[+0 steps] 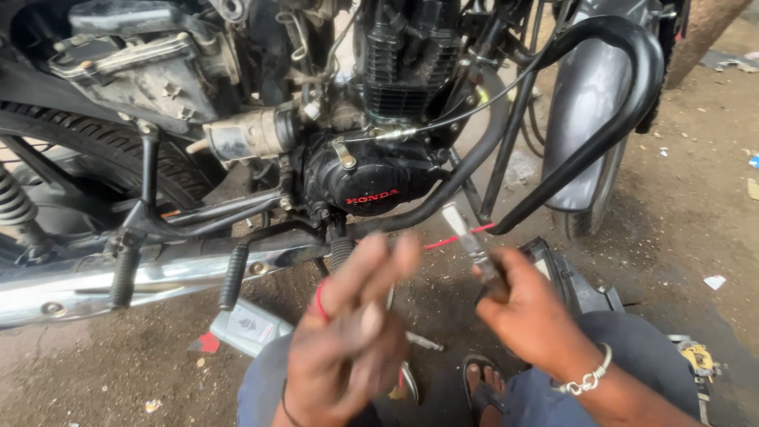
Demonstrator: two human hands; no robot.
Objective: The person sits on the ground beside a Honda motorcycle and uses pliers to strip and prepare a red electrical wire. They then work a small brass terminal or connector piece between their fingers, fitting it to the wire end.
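A motorcycle (316,119) fills the upper part of the view and is seen from its side, apparently so that the engine (379,158) is kept within reach of the seated person. A curved black crash bar (624,87) is set in front of the front mudguard (585,119), and a chrome exhaust pipe (158,277) is run low along the ground (672,237), which is bare dirt scattered with small scraps. A round black engine cover (368,186) is marked with short red lettering. A black plastic panel (569,277) is laid on the ground behind the right hand, seemingly put aside close by.

The right hand (530,316), with a silver bracelet (585,379) worn at the wrist, is closed around the handle of a flat metal tool (470,237), whose blade is pointed up toward the engine. The left hand (356,324) is blurred; its fingers are spread and nothing can be made out in it, so its grip cannot be told. Below it a small pale grey packet (249,328) with a red corner is left on the ground beside the footpeg.
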